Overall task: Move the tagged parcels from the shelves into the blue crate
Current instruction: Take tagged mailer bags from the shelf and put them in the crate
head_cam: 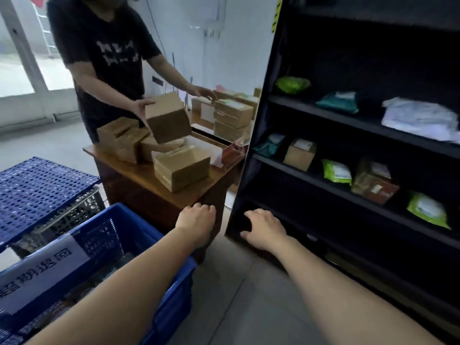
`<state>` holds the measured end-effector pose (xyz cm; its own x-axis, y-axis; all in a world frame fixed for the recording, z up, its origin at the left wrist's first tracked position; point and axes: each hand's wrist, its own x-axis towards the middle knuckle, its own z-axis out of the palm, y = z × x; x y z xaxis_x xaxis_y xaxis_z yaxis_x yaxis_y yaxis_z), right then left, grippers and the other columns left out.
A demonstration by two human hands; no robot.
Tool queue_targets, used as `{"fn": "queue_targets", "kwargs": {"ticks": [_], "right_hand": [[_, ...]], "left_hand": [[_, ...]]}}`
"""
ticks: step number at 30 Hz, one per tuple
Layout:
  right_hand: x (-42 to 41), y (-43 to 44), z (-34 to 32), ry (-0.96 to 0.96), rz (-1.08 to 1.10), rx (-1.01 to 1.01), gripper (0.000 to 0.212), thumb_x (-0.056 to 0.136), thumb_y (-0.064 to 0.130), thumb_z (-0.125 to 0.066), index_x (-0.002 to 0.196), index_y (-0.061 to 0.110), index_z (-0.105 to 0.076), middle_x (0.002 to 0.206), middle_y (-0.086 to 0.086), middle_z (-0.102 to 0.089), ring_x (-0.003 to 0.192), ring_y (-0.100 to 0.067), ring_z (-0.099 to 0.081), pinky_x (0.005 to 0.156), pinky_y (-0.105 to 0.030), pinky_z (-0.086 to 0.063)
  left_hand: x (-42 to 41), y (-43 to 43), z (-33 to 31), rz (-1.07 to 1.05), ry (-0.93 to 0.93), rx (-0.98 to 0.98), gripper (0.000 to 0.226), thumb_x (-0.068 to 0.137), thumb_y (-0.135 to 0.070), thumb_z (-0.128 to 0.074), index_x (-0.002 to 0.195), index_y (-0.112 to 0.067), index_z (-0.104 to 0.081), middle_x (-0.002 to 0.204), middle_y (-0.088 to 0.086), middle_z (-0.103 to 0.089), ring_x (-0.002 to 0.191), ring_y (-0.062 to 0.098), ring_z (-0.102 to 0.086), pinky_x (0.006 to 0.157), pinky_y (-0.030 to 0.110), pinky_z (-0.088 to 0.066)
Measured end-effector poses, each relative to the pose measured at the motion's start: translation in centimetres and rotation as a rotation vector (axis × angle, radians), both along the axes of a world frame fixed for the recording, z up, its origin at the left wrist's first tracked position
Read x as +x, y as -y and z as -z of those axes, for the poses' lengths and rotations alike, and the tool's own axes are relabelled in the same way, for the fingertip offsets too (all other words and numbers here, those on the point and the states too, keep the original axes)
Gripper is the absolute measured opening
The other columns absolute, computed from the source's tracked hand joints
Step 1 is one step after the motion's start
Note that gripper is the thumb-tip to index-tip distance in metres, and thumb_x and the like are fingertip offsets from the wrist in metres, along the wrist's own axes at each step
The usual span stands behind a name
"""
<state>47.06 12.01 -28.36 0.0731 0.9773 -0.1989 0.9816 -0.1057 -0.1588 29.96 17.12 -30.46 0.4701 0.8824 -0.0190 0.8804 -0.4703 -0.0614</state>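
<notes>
Crate [104,245] left of shelves [348,155]

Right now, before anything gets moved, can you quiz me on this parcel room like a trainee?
1. True or false: the left hand and right hand both hold parcels.
2. The blue crate is: A on a shelf; B beneath the left forearm; C on the table.
3. What does the other person hold over the wooden table?
Key: 1 false; 2 B; 3 a cardboard box.

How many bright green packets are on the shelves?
3 green packets: one at the upper shelf's left end, one midway along the shelf below, one at its far right. Others may be hidden.
</notes>
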Motion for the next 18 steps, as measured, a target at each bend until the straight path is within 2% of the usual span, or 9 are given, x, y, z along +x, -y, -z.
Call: {"fn": "queue_targets", "kwargs": {"ticks": [8, 15, 18], "right_hand": [[14.8, 9.2, -4.2, -0.005, 0.216, 0.057, 0.06, 0.092, 0.04, -0.059, 0.144, 0.018, -0.039, 0.145, -0.005, -0.041, 0.134, -0.026, -0.037, 0.105, -0.04, -0.04], [27.7, 18.8, -6.4, 0.024, 0.379, 0.093, 0.062, 0.091, 0.04, -0.06, 0.145, 0.018, -0.038, 0.147, -0.006, -0.039, 0.136, -0.026, -0.035, 0.106, -0.041, -0.039], [32.6, 22.9, -6.9, 0.044, 0.449, 0.094, 0.063, 0.092, 0.04, -0.059, 0.146, 0.017, -0.037, 0.147, -0.007, -0.039, 0.137, -0.027, -0.034, 0.107, -0.042, -0.038]], "left_hand": [[16.0, 4.9, -4.1, 0.197, 0.011, 0.043, 0.037, 0.086, -0.021, -0.062, 0.12, -0.017, -0.047, 0.12, 0.002, -0.057, 0.114, 0.023, -0.053, 0.087, 0.035, -0.045], [30.7, 11.8, -5.6, 0.362, 0.018, 0.077, 0.05, 0.09, -0.026, -0.059, 0.135, -0.016, -0.04, 0.128, 0.003, -0.054, 0.119, 0.023, -0.049, 0.092, 0.036, -0.044], [36.3, 14.7, -6.0, 0.437, 0.025, 0.088, 0.048, 0.091, -0.029, -0.058, 0.134, -0.016, -0.041, 0.127, 0.004, -0.054, 0.118, 0.023, -0.05, 0.09, 0.036, -0.047]]}}
